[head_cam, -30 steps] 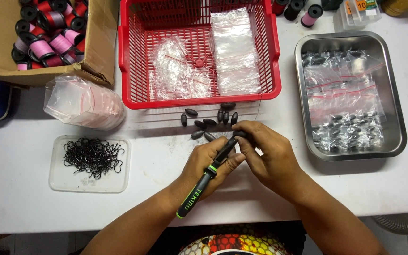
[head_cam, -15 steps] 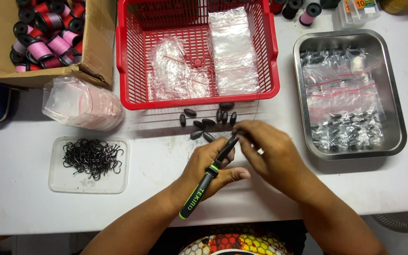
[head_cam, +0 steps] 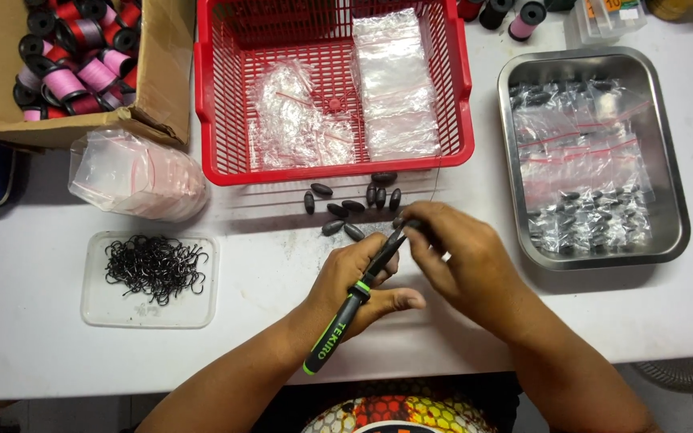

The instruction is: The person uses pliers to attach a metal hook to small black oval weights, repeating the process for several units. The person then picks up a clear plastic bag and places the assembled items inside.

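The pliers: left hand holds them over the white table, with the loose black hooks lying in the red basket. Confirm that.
Not quite. In the head view the hooks lie in a clear tray, not the red basket. The left hand does hold the pliers over the table.

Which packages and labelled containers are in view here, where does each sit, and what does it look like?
Cardboard box: top left, brown, holding pink, red and black spools.
Clear zip bags: loose pile below the box, red-striped tops.
Red basket: top centre, holding flat clear bags.
Metal tray: right, filled bags of dark weights.
Clear plastic box: top right, orange label.
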